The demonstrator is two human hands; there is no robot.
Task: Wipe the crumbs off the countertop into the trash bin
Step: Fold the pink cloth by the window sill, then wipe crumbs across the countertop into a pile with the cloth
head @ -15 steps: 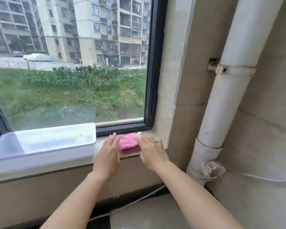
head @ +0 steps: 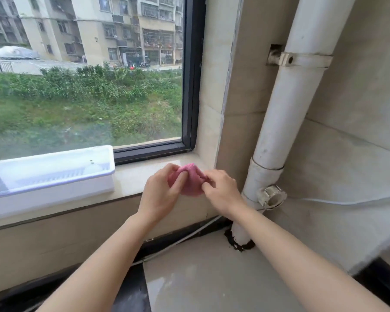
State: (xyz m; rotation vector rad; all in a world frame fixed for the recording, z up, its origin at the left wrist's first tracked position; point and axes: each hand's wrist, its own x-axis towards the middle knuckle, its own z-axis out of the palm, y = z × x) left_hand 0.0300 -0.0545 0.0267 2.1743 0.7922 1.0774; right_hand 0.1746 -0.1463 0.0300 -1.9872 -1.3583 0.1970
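A pink cloth [head: 192, 183] is bunched up between both hands, lifted just above the front edge of the beige stone sill [head: 131, 183]. My left hand [head: 161, 192] pinches its left side. My right hand [head: 221, 191] pinches its right side. The cloth's lower part hangs between the fingers. No crumbs show on the sill and no trash bin is in view.
A white plastic tray [head: 54, 179] stands on the sill to the left, against the window [head: 88, 86]. A white drain pipe [head: 286, 113] runs down the corner on the right, with a thin white cable [head: 185, 237] along the wall base. Grey floor tiles lie below.
Both hands have gathered the pink cloth, which lay flat on the sill, and lifted it off toward the sill's front edge. The camera has dipped and shifted slightly right.
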